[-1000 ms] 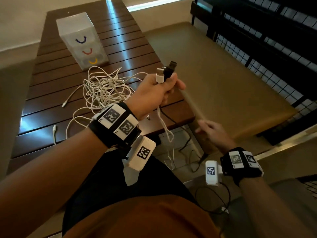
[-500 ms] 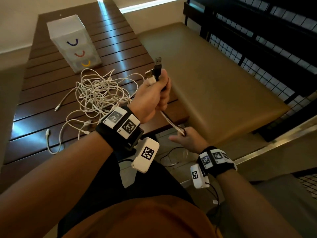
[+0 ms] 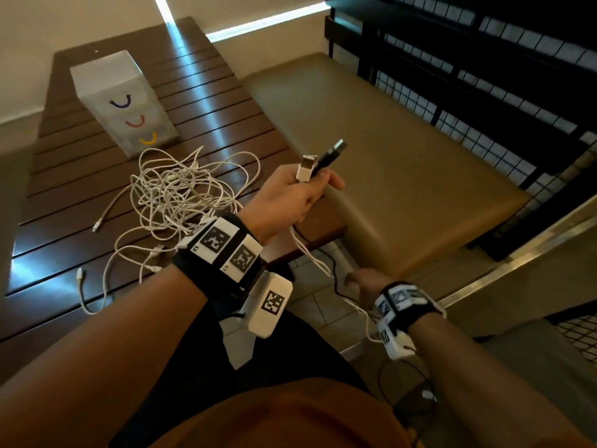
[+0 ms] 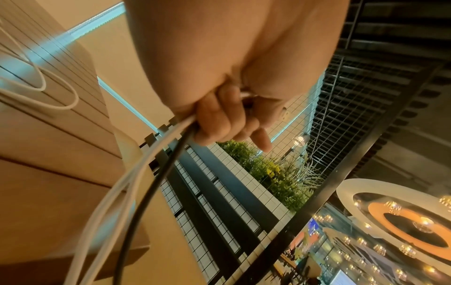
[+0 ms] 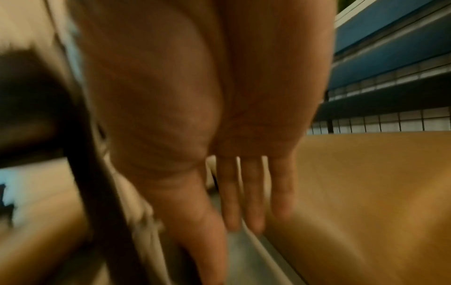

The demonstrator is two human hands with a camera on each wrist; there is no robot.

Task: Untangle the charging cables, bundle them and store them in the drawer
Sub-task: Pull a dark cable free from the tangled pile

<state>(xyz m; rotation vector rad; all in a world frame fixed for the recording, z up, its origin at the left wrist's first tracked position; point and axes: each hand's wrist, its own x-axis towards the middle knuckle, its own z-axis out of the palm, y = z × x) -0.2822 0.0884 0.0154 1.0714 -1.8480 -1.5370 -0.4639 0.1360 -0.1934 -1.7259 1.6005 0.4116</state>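
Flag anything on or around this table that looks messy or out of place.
The white cables lie in a knotted heap on the slatted table, in front of the drawer unit. The cables gripped by the left hand trail off the table edge toward the floor.

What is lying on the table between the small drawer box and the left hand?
In the head view, a tangled pile of white cables lies on the slatted table, between the drawer box and the left hand.
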